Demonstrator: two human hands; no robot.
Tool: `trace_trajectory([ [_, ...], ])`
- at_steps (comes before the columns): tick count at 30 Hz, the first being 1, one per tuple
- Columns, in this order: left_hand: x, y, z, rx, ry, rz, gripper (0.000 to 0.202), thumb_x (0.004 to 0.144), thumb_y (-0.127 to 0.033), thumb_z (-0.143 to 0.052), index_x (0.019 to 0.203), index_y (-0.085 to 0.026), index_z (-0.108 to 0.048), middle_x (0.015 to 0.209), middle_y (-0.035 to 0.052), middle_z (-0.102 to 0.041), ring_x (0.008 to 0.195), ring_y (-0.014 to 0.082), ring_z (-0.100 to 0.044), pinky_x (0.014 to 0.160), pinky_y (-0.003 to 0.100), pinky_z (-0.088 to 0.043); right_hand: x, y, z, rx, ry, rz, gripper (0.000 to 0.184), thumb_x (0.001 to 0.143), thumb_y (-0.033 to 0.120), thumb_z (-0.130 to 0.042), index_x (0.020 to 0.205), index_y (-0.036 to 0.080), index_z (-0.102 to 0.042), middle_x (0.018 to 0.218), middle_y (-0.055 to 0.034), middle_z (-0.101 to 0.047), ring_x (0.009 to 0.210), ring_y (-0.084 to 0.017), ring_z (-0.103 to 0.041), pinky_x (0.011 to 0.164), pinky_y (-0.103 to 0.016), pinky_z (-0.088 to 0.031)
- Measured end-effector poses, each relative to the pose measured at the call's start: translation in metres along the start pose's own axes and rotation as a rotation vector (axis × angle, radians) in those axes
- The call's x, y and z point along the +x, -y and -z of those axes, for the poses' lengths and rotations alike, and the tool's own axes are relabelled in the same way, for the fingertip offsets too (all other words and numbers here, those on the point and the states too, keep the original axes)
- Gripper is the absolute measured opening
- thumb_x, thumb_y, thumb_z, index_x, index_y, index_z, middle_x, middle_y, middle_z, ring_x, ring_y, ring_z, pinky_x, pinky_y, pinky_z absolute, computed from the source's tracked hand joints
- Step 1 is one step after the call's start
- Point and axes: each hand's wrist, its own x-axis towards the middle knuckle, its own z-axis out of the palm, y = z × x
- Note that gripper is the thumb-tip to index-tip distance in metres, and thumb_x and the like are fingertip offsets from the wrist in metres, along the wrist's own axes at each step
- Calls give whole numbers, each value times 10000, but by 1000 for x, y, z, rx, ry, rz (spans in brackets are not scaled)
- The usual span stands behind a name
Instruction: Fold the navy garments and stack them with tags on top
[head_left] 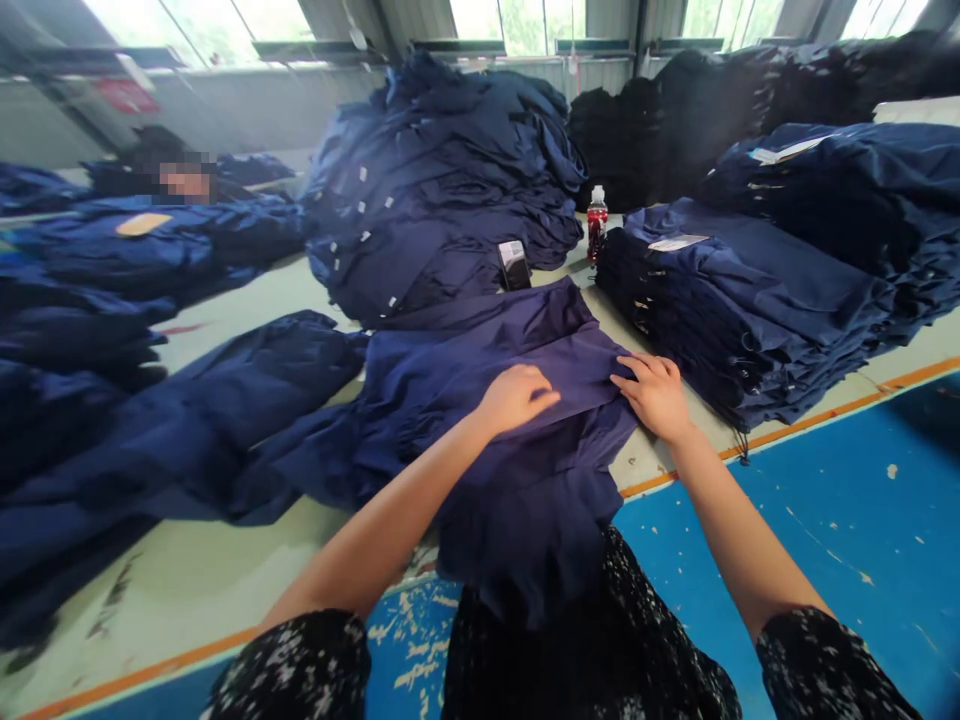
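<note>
Our L hand (514, 398) lies on the navy cloth piece (525, 480), fingers loosely bent, thumb standing clear; our R hand (654, 392) is spread wider, fingertips at the same cloth's R border, though we can't tell if a fold is pinched. By size, we note: a rounded mound (442, 170) of navy fabric, creased, loosely heaped & dotted w/ small white labels (363, 173); at R, a blocky stack (757, 290) of layered navy cloth, topped w/ a pale card (679, 243); the cloth piece itself, smooth & softly wrinkled, flat nr our hands & gathered below; a slim bottle (597, 225) w/ red contents; a rectangular phone (514, 268) at the mound's foot.

Orientation: the cloth piece sits directly before us, its visible length running far to near, from just below the phone to an end hanging over the table (247, 560) edge twd our black, white-flecked clothing (645, 610). At L, we can't tell it from adjoining navy cloth (187, 420); folds hide its outline, so we can't fix its overall long axis.

Setting: bright windows (517, 30) at rear; blue floor (825, 520), scuffed w/ pale patches; table pale, w/ dark marks; thin orange edging (795, 425) along its near side.
</note>
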Motion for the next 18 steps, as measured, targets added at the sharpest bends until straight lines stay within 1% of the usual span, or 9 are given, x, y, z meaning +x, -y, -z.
trace_trajectory([
  [2,-25,-13,-1,123,100,14,299,949,-434,-610,1026,-188,-761,1107,104,-746,1007,248,-670,861,344,-478,5,2,-1,17,5,-13,277,981,237,-537,1054,291,-798,1376,-45,-667,1302,-285,-495,1053,-477,-341],
  [4,-38,-22,1,225,149,91,260,982,-362,-568,1028,-187,-755,1124,108,-748,1019,251,-677,826,338,-469,12,2,-1,67,-26,-67,257,983,259,-548,1012,273,-802,1320,-48,-700,1259,-284,-525,1015,-464,-374],
  [6,-44,-28,7,279,141,174,275,1015,-297,-504,979,-180,-750,1044,106,-760,971,244,-690,800,337,-464,17,1,1,130,-58,-106,235,972,264,-564,979,256,-799,1249,-56,-732,1206,-279,-558,985,-447,-398],
  [9,-47,-35,20,334,43,244,287,1021,-321,-497,963,-170,-734,989,114,-749,932,258,-690,770,353,-468,22,1,9,183,-40,-99,187,923,230,-596,898,231,-781,1087,-69,-770,1093,-262,-609,957,-415,-419],
  [11,-50,-40,24,351,17,236,266,1005,-356,-534,987,-169,-723,1005,117,-738,952,270,-687,767,358,-477,22,1,15,156,39,-89,147,858,187,-619,832,221,-759,976,-69,-771,1007,-251,-635,929,-393,-429],
  [13,-56,-43,21,319,79,171,274,986,-404,-575,1006,-172,-718,1016,110,-735,971,268,-687,788,354,-494,20,0,20,111,170,-67,138,790,156,-628,808,223,-747,926,-56,-767,956,-238,-654,902,-367,-439],
  [15,-66,-43,14,244,150,82,298,986,-431,-577,1061,-179,-717,1069,101,-738,1016,253,-686,855,348,-507,20,-4,23,108,307,-30,201,755,147,-627,874,237,-762,969,-36,-779,959,-223,-677,881,-334,-458],
  [16,-72,-42,10,200,159,47,308,995,-431,-564,1113,-187,-712,1126,97,-736,1064,245,-679,908,349,-505,21,-6,23,129,354,-20,249,749,148,-626,926,247,-771,1006,-25,-785,969,-216,-689,870,-315,-472],
  [18,-85,-38,3,127,117,23,337,1016,-416,-527,1229,-206,-684,1265,90,-707,1187,233,-642,1021,360,-475,28,-12,22,201,374,-35,311,763,157,-617,1012,254,-777,1052,-13,-791,968,-203,-711,848,-282,-501],
])
